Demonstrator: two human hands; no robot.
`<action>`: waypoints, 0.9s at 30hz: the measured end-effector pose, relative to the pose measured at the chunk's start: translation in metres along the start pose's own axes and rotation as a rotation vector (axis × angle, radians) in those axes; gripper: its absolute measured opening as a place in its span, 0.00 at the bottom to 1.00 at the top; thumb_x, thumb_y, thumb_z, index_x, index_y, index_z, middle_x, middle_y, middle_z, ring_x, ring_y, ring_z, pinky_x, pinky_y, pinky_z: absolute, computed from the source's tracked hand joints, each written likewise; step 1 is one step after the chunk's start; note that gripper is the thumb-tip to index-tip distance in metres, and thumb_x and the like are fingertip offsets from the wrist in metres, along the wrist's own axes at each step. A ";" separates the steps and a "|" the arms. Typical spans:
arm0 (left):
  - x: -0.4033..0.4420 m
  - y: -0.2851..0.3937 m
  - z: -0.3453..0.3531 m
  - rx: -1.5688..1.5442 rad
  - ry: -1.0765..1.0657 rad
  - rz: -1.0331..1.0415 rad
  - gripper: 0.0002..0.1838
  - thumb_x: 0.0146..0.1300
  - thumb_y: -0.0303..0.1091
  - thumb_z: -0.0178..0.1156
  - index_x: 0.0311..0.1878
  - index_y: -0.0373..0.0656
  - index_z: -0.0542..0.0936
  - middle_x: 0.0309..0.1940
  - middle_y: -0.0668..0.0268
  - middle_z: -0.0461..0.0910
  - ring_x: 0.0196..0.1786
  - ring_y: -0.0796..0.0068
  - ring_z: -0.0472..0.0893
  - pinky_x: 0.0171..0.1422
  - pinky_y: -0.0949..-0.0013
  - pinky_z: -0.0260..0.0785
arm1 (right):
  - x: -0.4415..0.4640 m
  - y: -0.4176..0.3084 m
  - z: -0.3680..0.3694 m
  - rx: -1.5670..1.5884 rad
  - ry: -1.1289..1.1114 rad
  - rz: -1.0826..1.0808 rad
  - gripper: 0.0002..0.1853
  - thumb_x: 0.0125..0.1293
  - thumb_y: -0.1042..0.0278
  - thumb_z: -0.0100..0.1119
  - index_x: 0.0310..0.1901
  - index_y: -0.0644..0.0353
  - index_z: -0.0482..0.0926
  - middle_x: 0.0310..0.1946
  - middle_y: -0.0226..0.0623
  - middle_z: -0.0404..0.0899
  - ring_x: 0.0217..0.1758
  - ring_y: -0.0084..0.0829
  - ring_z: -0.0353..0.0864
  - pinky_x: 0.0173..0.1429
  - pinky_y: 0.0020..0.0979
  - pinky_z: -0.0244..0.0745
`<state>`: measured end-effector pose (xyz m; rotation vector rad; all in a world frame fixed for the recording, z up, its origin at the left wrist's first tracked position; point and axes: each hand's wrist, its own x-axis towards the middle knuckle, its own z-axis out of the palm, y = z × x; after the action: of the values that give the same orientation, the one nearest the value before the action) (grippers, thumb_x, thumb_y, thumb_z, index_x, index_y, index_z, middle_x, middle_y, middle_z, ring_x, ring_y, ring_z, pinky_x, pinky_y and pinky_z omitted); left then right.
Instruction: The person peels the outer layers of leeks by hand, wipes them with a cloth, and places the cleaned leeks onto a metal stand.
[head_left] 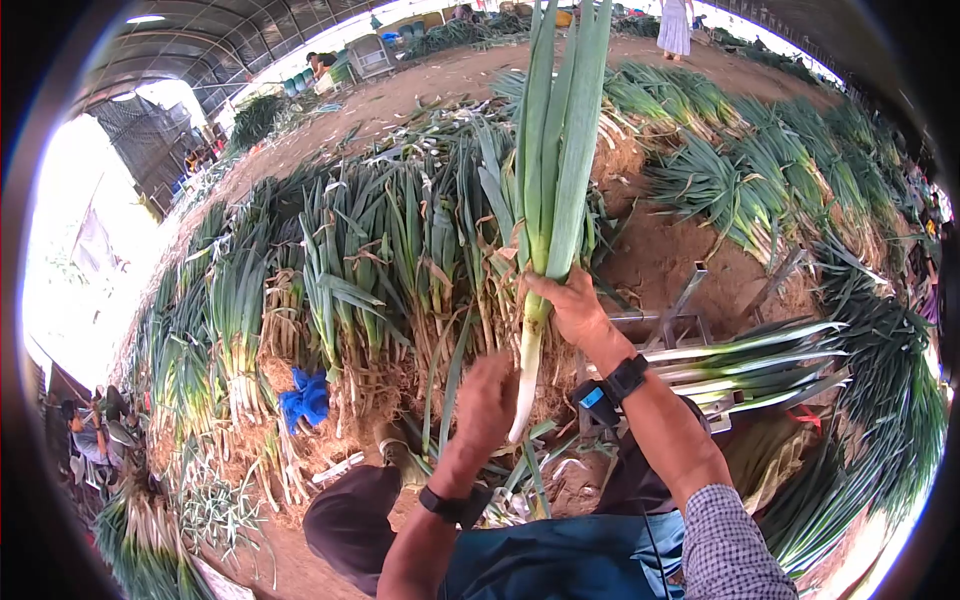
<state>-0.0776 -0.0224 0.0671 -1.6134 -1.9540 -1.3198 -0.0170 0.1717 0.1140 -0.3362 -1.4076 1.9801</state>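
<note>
My right hand [565, 310] is closed around a leek [530, 350], gripping it where the white shank meets the green leaves. The leek stands upright, leaves up, its pale bare end pointing down. Just left of that end is my left hand [485, 400], smeared by motion. Its fingers look curled, but whether they hold anything is unclear. Long loose leaves hang behind and beside it. To the right of my right forearm, several stripped leeks [745, 360] lie on a metal frame [690, 325].
Rows of rooted leeks [370, 260] stand packed on the soil ahead, with more bundles [740, 190] at the right. A blue cloth [305, 400] sits among the roots. Peelings lie near my feet. A person in a light skirt [675, 28] stands far back; other people are at the left.
</note>
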 end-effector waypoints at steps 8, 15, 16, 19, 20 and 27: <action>0.113 -0.035 -0.040 -0.227 -0.124 -0.466 0.18 0.71 0.31 0.58 0.62 0.38 0.74 0.42 0.57 0.81 0.23 0.82 0.78 0.22 0.78 0.68 | -0.023 0.014 0.019 -0.011 -0.203 0.056 0.18 0.64 0.67 0.71 0.53 0.65 0.80 0.45 0.32 0.84 0.48 0.22 0.80 0.55 0.28 0.74; 0.166 -0.016 -0.145 -1.076 0.414 -0.356 0.10 0.75 0.29 0.48 0.40 0.40 0.79 0.26 0.64 0.81 0.26 0.79 0.82 0.26 0.71 0.79 | -0.025 0.019 -0.002 -0.104 -0.118 0.097 0.19 0.66 0.64 0.69 0.54 0.66 0.80 0.46 0.32 0.84 0.48 0.23 0.79 0.57 0.28 0.72; 0.167 -0.014 -0.159 -1.120 0.415 -0.212 0.10 0.77 0.34 0.50 0.45 0.41 0.79 0.28 0.65 0.82 0.27 0.80 0.81 0.29 0.71 0.80 | -0.022 0.021 -0.006 -0.117 -0.104 0.112 0.19 0.66 0.64 0.69 0.54 0.66 0.80 0.47 0.32 0.84 0.48 0.23 0.79 0.57 0.28 0.72; 0.150 -0.017 -0.171 -0.628 0.224 -0.458 0.12 0.73 0.35 0.53 0.55 0.42 0.77 0.36 0.63 0.83 0.31 0.76 0.80 0.38 0.66 0.76 | -0.016 0.029 -0.018 -0.114 -0.072 0.112 0.23 0.64 0.61 0.71 0.55 0.68 0.79 0.48 0.38 0.84 0.48 0.27 0.80 0.58 0.29 0.74; 0.136 -0.021 -0.166 -0.322 0.030 -0.609 0.20 0.71 0.37 0.57 0.62 0.39 0.75 0.41 0.60 0.84 0.36 0.71 0.83 0.44 0.63 0.77 | -0.014 0.044 -0.021 -0.144 -0.132 0.177 0.24 0.64 0.60 0.71 0.56 0.68 0.79 0.48 0.39 0.84 0.48 0.28 0.81 0.58 0.29 0.75; 0.040 -0.023 -0.045 -0.646 -0.418 -0.909 0.27 0.67 0.42 0.66 0.60 0.30 0.73 0.41 0.57 0.83 0.34 0.71 0.85 0.38 0.71 0.78 | -0.033 0.010 0.001 -0.140 -0.132 0.124 0.26 0.63 0.56 0.72 0.57 0.65 0.79 0.48 0.39 0.85 0.48 0.30 0.83 0.56 0.29 0.78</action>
<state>-0.1256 -0.0320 0.1090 -1.3000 -2.9239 -2.2729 0.0027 0.1475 0.1002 -0.3690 -1.6496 2.0398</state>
